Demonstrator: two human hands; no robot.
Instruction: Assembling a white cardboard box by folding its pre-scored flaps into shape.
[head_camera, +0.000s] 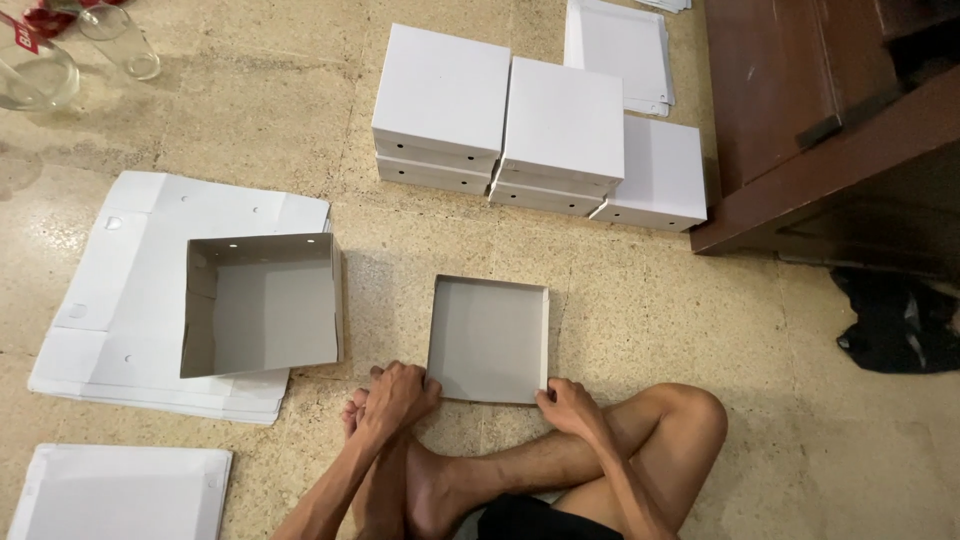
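Both hands pinch the near edge of a shallow grey-lined box tray (488, 338) lying flat on the floor: left hand (398, 395) clamped on its 7 o'clock corner, right hand (568, 403) on the 5 o'clock corner. Head view: deeper open box (262, 303) at 9 o'clock, sitting on flat white cardboard blanks (110, 300). Stacked closed white boxes (530, 125) at 12 o'clock, dark wooden furniture (830, 120) at 2 o'clock.
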